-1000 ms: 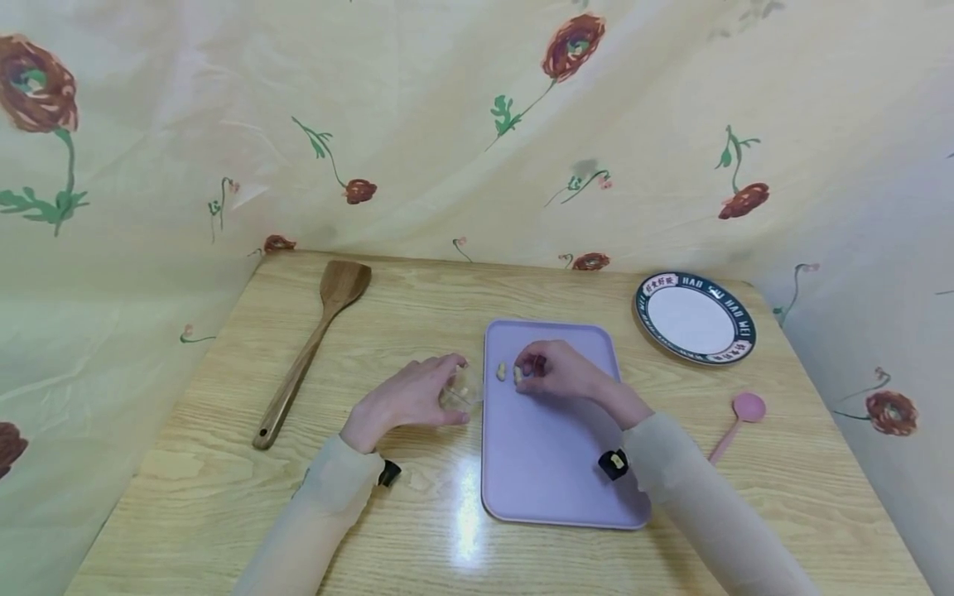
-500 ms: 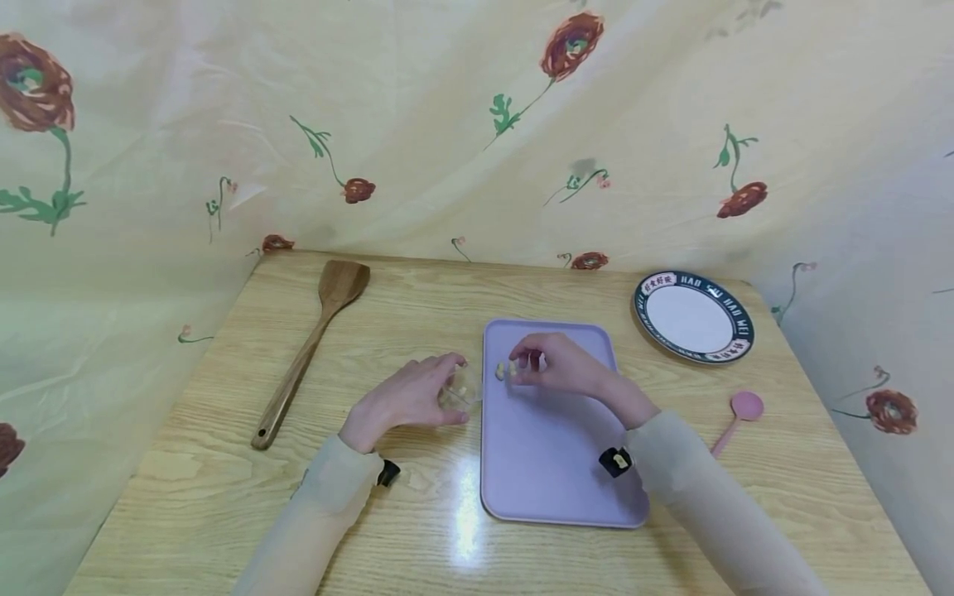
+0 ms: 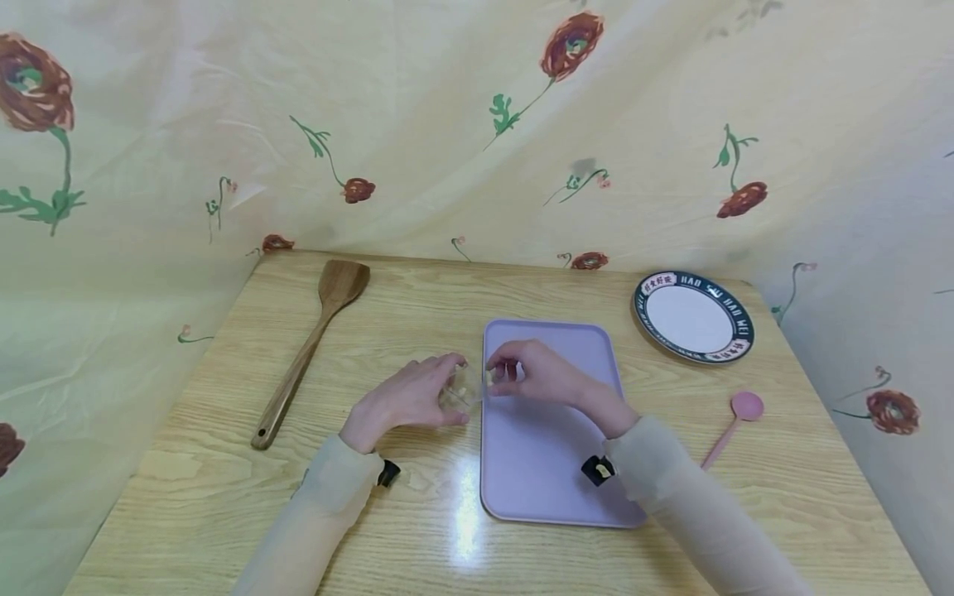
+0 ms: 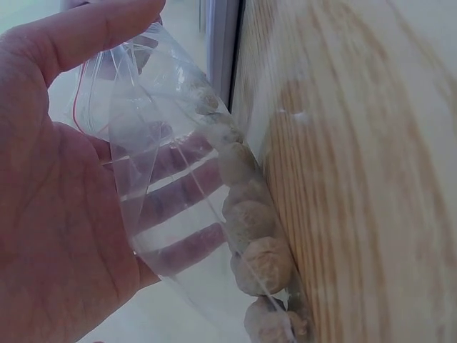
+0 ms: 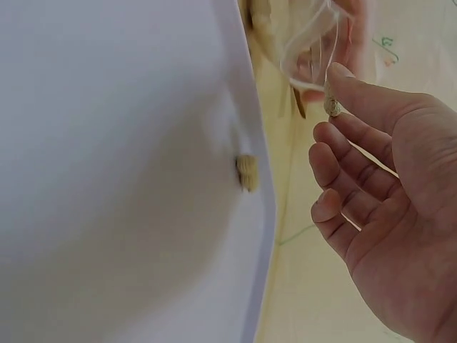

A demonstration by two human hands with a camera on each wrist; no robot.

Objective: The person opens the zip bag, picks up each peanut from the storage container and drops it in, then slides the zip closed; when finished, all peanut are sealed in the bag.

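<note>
My left hand curls round a clear zip bag lying on the table just left of the lilac tray. Through the plastic, several unshelled peanuts show in a row along the table side. Over the tray's upper left part, my right hand pinches one peanut between thumb and forefinger. That peanut overlaps the bag's mouth edge in the right wrist view, while the other fingers stay loosely bent. A second peanut lies on the tray near its rim.
A wooden spatula lies on the left of the wood-grain table. At the back right stands a white plate with a dark lettered rim. Nearer, beside my right forearm, is a pink spoon. Flowered cloth hangs behind the table.
My right hand has lifted a peanut from the tray and carried it left toward the bag's mouth. The left hand and the bag have stayed in place.
</note>
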